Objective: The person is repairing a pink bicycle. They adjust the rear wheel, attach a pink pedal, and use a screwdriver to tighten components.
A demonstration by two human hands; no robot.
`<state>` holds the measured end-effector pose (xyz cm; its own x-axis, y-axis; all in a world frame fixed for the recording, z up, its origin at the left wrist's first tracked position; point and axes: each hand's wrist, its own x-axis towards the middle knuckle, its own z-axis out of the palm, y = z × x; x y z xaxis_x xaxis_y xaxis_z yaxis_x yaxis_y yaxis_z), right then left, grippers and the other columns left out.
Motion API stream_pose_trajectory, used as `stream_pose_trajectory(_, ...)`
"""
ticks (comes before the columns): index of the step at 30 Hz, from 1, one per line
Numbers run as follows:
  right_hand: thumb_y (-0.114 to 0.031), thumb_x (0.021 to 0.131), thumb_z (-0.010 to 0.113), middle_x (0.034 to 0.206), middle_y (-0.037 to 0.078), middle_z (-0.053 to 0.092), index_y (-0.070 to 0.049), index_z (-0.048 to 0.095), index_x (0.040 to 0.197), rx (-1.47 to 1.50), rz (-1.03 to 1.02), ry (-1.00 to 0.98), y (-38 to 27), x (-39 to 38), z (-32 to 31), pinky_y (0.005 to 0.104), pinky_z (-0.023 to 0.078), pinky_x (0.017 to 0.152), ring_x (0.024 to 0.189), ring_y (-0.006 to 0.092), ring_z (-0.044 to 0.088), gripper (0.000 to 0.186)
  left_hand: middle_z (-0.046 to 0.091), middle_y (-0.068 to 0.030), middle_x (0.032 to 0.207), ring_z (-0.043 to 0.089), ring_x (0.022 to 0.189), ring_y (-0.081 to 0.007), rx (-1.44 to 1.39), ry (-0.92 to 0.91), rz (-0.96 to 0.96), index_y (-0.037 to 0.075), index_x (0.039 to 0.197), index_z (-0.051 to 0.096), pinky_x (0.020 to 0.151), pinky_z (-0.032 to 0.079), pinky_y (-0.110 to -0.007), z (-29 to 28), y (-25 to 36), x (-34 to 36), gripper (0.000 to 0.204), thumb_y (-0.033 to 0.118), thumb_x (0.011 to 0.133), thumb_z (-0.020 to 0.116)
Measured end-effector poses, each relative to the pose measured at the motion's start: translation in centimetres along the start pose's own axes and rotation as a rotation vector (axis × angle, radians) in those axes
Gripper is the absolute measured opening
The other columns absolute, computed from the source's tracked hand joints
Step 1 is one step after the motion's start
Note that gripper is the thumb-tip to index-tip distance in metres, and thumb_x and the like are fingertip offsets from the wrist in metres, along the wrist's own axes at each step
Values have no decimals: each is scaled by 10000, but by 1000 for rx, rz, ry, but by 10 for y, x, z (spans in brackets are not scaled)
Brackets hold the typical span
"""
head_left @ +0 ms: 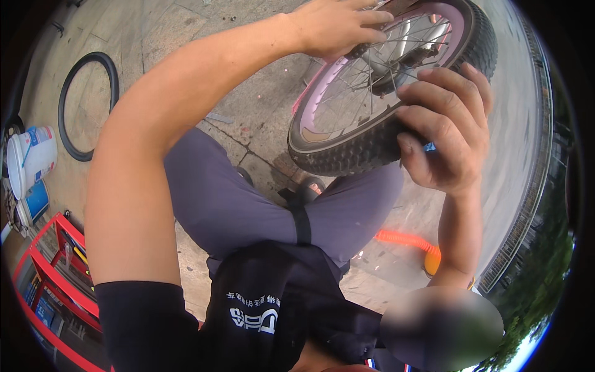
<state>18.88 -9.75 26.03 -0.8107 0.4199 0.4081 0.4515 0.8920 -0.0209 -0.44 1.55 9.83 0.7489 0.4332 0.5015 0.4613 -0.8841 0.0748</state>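
- From my remote seat, the bicycle wheel (pixel 382 75) tilts at upper right in the head view, its knobbly black tyre (pixel 350 160) nearest the wearer's right knee and its pink rim (pixel 308 111) circling the spokes
- The tyre passes beneath the right hand (pixel 445 127), which I see clamped on its outer side, fingers bent over the sidewall and thumb lower down by the tread
- The rim's far upper edge lies under the left hand (pixel 334 28), the fingers spread across it; I cannot tell whether they close on anything
- Between the two hands I see the spokes and dark hub area, with silver metal parts behind them
- Below the wheel I make out the wearer's grey trousers (pixel 232 201), knees wide apart, and a dark sandal (pixel 305 191) on the paving
- Near the right forearm, an orange coiled hose (pixel 400 237) crosses the ground
- Well apart at far left, I see a black ring (pixel 114 80) lying flat, a white bucket (pixel 40 152) and a red rack (pixel 52 279)
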Motion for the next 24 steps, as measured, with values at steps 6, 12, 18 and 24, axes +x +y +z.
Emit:
stream_pose_trajectory(6,-253,843,678,928,100,732,-60,705,894,-4,-31,-48,24,0,-21,479,412,1045,984,324,688,201,721,-92,1035,669,878,-219,-931,7,-1136,53,1094,717,772,530,-361,36,45,-68,287,278,919,683)
stream_pose_trajectory(12,-238,964,541,986,222,720,25,651,1002,0,-144,-163,47,4,-30,556,438,1023,1023,412,677,288,683,-186,1151,703,906,-261,-2139,319,-1492,-63,1179,645,815,572,-359,132,45,-91,401,287,1041,506)
stream_pose_trajectory(18,-305,1031,383,1167,267,675,10,588,1148,15,-98,-268,63,-10,-42,585,459,1062,1152,454,637,395,595,-198,1325,597,1167,-325,-2829,453,-944,-40,1336,564,1026,468,-428,199,14,-50,633,492,1024,419)
stream_pose_trajectory(24,-337,1069,329,1253,243,641,-40,532,1268,59,-53,-186,59,-31,-34,538,447,1114,1240,432,591,411,584,-297,1354,589,1250,-404,-2894,389,-669,-107,1386,490,1123,421,-476,202,-5,-15,925,702,1003,258)
